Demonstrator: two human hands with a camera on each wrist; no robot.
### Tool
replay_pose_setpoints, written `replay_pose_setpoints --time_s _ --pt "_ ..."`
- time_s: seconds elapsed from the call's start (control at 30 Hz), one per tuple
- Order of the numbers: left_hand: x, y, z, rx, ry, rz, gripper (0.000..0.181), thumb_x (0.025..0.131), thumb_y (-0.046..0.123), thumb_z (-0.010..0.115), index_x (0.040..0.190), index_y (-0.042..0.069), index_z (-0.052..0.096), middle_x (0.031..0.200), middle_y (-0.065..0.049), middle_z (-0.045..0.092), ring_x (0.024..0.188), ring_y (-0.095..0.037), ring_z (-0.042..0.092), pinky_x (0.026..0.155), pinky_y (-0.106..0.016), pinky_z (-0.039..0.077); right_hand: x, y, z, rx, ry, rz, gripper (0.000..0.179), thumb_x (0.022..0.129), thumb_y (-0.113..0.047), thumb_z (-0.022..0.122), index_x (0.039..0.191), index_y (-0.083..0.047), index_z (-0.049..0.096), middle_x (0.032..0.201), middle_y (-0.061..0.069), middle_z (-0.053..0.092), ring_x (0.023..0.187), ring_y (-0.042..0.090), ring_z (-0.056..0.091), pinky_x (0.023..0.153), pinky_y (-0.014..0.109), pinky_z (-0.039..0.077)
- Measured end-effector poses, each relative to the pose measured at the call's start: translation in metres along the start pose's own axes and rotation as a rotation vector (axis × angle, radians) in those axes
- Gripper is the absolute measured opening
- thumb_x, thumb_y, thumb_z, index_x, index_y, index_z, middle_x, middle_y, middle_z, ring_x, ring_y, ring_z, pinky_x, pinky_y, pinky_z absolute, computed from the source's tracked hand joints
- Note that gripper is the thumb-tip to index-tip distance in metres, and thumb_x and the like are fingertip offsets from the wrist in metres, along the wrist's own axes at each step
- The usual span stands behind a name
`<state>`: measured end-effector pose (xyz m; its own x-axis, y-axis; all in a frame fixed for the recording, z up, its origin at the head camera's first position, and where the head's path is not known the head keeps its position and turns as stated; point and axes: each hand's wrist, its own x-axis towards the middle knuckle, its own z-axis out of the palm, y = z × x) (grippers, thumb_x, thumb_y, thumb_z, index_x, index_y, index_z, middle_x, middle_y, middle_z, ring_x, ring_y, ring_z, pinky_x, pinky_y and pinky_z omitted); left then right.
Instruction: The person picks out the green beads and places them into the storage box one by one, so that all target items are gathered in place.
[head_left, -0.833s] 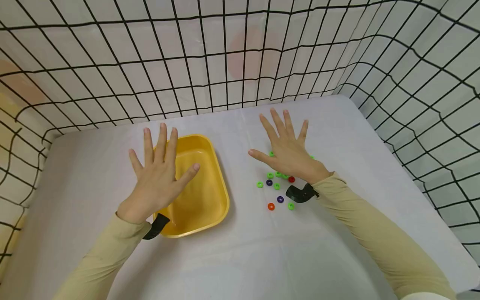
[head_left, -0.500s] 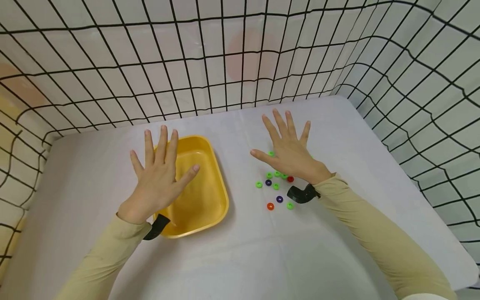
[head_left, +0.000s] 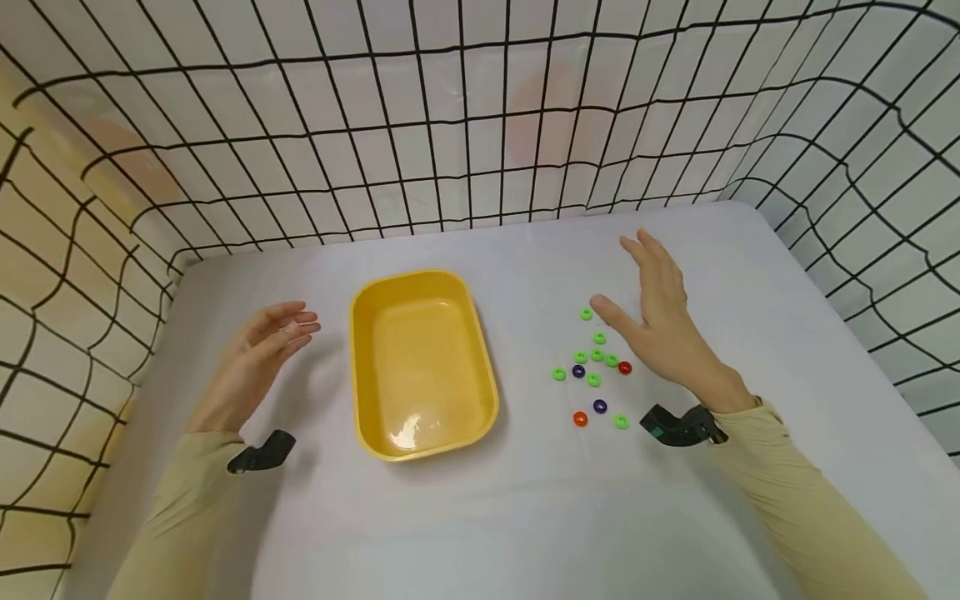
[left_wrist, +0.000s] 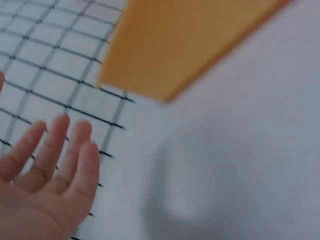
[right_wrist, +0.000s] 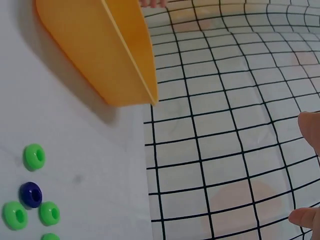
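Observation:
A yellow plastic tub [head_left: 420, 367], with nothing in it, stands on the white table. To its left hovers my left hand [head_left: 251, 362], fingers loosely bent and apart from the tub; the left wrist view has the tub's wall [left_wrist: 175, 45] beyond the fingers. Right of the tub lie several small rings: green ones [head_left: 558, 374], dark blue ones [head_left: 600, 406], a red one [head_left: 625, 367] and an orange one [head_left: 581, 419]. My right hand [head_left: 667, 321] is raised beside the rings, thumb spread from nearly straight fingers, holding nothing. Only its fingertips [right_wrist: 311, 130] enter the right wrist view.
A black grid fence [head_left: 465, 125] runs along the table's back and both sides. The white tabletop [head_left: 465, 525] stretches in front of the tub and rings. A black band piece [head_left: 262, 452] sits at my left wrist, another [head_left: 682, 425] at my right.
My left hand has moved left off the tub, turned sideways and bent its fingers. The right hand has turned and shifted right, uncovering the rings. The head view has shifted too.

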<state>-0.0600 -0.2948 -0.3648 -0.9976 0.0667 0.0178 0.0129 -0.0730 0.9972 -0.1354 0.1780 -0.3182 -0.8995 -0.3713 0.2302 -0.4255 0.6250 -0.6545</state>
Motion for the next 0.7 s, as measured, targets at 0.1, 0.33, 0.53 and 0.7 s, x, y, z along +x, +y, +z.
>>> replay_pose_setpoints --time_s 0.1,0.33,0.53,0.7 --pt "0.013 -0.022 -0.015 -0.069 -0.082 -0.040 0.032 0.104 0.004 0.042 0.136 0.004 0.046 0.131 -0.009 0.052 0.121 -0.019 0.053 0.107 -0.023 0.045 -0.008 -0.003 0.000 0.034 0.001 0.024 0.078 0.098 -0.040 0.056 0.158 -0.013 0.013 0.165 0.012 0.000 0.150 0.034 -0.003 0.114 0.074 0.004" --pt "0.056 -0.046 -0.010 0.059 -0.235 -0.136 0.052 0.103 0.016 0.049 0.151 0.006 0.031 0.153 -0.011 0.034 0.133 -0.020 0.043 0.123 -0.045 0.024 -0.022 -0.013 0.004 0.066 0.024 0.024 0.075 0.098 -0.030 0.058 0.157 -0.014 0.016 0.165 0.010 0.004 0.150 0.035 0.001 0.110 0.077 0.010" --pt "0.074 -0.064 -0.005 -0.108 -0.287 -0.133 0.055 0.105 0.012 0.040 0.155 0.001 0.019 0.148 -0.003 0.038 0.125 -0.010 0.048 0.115 -0.023 0.035 -0.034 -0.009 0.003 0.059 0.039 0.030 0.072 0.097 -0.025 0.059 0.157 -0.016 0.019 0.164 0.010 0.007 0.149 0.036 0.003 0.108 0.079 0.012" --pt "0.083 -0.071 -0.005 -0.202 -0.360 -0.077 0.052 0.104 0.006 0.037 0.153 -0.003 0.021 0.138 0.004 0.049 0.117 -0.007 0.054 0.103 -0.017 0.045 -0.048 0.006 0.001 0.045 0.054 0.094 0.070 0.098 -0.024 0.057 0.157 -0.014 0.020 0.163 0.015 0.008 0.149 0.040 0.002 0.106 0.081 0.011"
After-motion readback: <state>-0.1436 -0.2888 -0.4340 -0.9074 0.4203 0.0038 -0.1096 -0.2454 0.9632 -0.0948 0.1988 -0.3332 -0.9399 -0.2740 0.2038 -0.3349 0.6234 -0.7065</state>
